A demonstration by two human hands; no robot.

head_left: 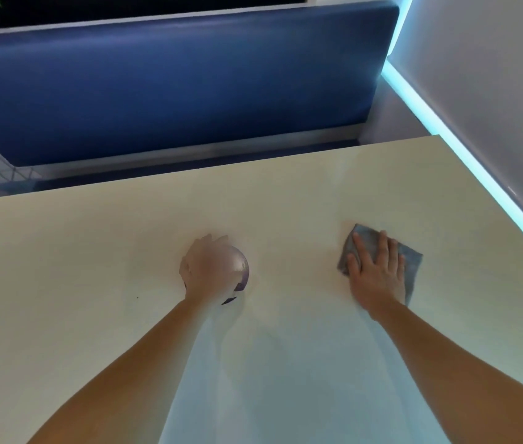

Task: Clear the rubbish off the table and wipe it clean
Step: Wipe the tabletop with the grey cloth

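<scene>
A cream table [93, 251] fills the lower view. My left hand [204, 270] grips a round, shiny purplish object with a domed top [239, 267] near the table's middle; its lower part is hidden under my hand and blurred. To the right, my right hand [377, 270] lies flat with spread fingers on a folded grey cloth [412, 261] and presses it onto the tabletop.
A blue padded bench back [173, 84] runs along the table's far side. A grey wall [494, 75] with a glowing cyan light strip [478, 177] borders the table's right edge. A tiny dark speck [137, 297] lies left of my left wrist.
</scene>
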